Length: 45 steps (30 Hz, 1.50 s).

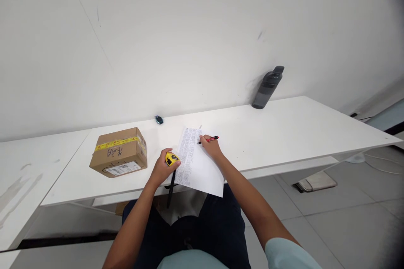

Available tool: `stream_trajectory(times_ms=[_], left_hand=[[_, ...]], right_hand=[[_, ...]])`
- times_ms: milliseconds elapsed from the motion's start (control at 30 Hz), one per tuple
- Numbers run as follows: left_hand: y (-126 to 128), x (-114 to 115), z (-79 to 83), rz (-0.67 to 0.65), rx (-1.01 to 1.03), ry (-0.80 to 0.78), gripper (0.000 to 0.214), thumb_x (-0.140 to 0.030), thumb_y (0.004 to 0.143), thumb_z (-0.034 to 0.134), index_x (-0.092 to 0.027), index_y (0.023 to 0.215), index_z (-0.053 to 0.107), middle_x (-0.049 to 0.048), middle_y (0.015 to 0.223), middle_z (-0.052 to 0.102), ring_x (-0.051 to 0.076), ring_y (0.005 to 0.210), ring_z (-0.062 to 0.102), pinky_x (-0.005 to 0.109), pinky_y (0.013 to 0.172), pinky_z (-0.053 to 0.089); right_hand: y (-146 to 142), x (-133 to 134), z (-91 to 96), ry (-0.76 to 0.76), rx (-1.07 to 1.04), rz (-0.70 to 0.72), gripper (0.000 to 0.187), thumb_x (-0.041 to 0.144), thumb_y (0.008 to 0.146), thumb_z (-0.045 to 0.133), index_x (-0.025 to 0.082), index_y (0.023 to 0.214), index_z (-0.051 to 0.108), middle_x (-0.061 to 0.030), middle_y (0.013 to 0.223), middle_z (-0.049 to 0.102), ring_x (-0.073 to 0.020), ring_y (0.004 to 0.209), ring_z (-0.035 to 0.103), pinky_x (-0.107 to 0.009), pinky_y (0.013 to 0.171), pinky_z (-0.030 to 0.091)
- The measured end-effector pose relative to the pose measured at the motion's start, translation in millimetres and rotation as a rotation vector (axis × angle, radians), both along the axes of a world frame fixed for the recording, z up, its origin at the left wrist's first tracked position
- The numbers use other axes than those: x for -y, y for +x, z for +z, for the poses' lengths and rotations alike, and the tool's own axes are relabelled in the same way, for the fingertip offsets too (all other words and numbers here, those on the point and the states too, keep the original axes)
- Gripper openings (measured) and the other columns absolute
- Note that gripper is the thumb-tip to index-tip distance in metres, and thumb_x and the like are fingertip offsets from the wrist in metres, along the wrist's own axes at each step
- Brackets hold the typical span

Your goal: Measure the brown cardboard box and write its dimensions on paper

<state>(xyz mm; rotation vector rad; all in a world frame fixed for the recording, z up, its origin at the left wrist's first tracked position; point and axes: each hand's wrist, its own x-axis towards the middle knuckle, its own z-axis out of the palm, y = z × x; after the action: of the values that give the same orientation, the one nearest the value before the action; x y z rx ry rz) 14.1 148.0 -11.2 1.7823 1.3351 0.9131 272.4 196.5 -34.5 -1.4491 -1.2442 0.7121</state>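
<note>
My left hand point(162, 170) is wrapped round a yellow and black tape measure point(172, 158), just left of the paper. A black strap point(171, 189) hangs down from it past the table's front edge. In my right hand point(211, 147) is a red and black pen point(213, 139), its dark tip at the upper right part of the sheet. The white paper point(208, 176) carries dense handwriting along its left side, and its lower corner sticks out over the table edge. Whether the tip touches the paper I cannot tell.
A taped cardboard box point(121, 153) sits left of my left hand. Near the wall lies a dark wristwatch point(159, 119). A dark bottle point(268, 87) stands at the back right of the white table point(284, 134). On the floor at right is a flat pale object point(317, 181).
</note>
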Motion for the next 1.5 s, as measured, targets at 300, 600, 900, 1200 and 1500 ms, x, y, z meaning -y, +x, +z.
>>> stream_trajectory(times_ms=[300, 600, 900, 1200, 1500], left_hand=[[-1.1, -1.3, -1.9, 0.004, -0.021, 0.004, 0.062, -0.051, 0.076, 0.069, -0.023, 0.126, 0.048, 0.0056, 0.108, 0.063, 0.020, 0.089, 0.062, 0.034, 0.080, 0.050], [-1.5, 1.2, -0.1, -0.010, -0.043, 0.001, 0.061, -0.052, 0.077, 0.068, -0.023, 0.127, 0.047, 0.0056, 0.110, 0.061, 0.021, 0.095, 0.061, 0.035, 0.086, 0.048], [-1.1, 2.7, 0.4, -0.001, -0.031, -0.004, 0.062, -0.051, 0.076, 0.069, -0.023, 0.127, 0.048, 0.0055, 0.108, 0.063, 0.021, 0.094, 0.061, 0.035, 0.085, 0.049], [-0.4, 3.5, 2.7, -0.001, -0.033, -0.001, 0.062, -0.051, 0.077, 0.069, -0.022, 0.127, 0.048, 0.0059, 0.109, 0.062, 0.022, 0.094, 0.062, 0.035, 0.086, 0.049], [0.1, 4.0, 3.0, 0.001, -0.032, -0.007, 0.062, -0.052, 0.077, 0.069, -0.023, 0.127, 0.048, 0.0055, 0.109, 0.062, 0.021, 0.094, 0.061, 0.034, 0.085, 0.049]], right_hand=[[0.1, 2.0, 0.9, 0.000, -0.001, -0.020, 0.040, 0.049, 0.084, 0.048, 0.023, 0.055, 0.039, 0.0017, 0.055, 0.049, -0.0155, 0.058, 0.045, -0.028, 0.059, 0.036], [-0.5, 2.0, -0.4, -0.004, -0.024, -0.050, 0.038, 0.046, 0.085, 0.048, 0.023, 0.056, 0.036, 0.0023, 0.057, 0.049, -0.0143, 0.058, 0.042, -0.027, 0.058, 0.034], [0.3, 1.6, -3.3, 0.008, -0.064, -0.053, 0.040, 0.043, 0.083, 0.051, 0.024, 0.055, 0.030, 0.0049, 0.053, 0.039, -0.0126, 0.055, 0.036, -0.026, 0.055, 0.031], [0.3, 1.0, -5.8, 0.014, -0.085, -0.107, 0.041, 0.041, 0.084, 0.051, 0.025, 0.057, 0.025, 0.0065, 0.052, 0.030, -0.0115, 0.054, 0.029, -0.026, 0.052, 0.027], [1.7, -0.6, -8.2, 0.012, -0.077, -0.114, 0.041, 0.043, 0.083, 0.051, 0.024, 0.055, 0.028, 0.0049, 0.053, 0.039, -0.0119, 0.054, 0.033, -0.026, 0.053, 0.030]])
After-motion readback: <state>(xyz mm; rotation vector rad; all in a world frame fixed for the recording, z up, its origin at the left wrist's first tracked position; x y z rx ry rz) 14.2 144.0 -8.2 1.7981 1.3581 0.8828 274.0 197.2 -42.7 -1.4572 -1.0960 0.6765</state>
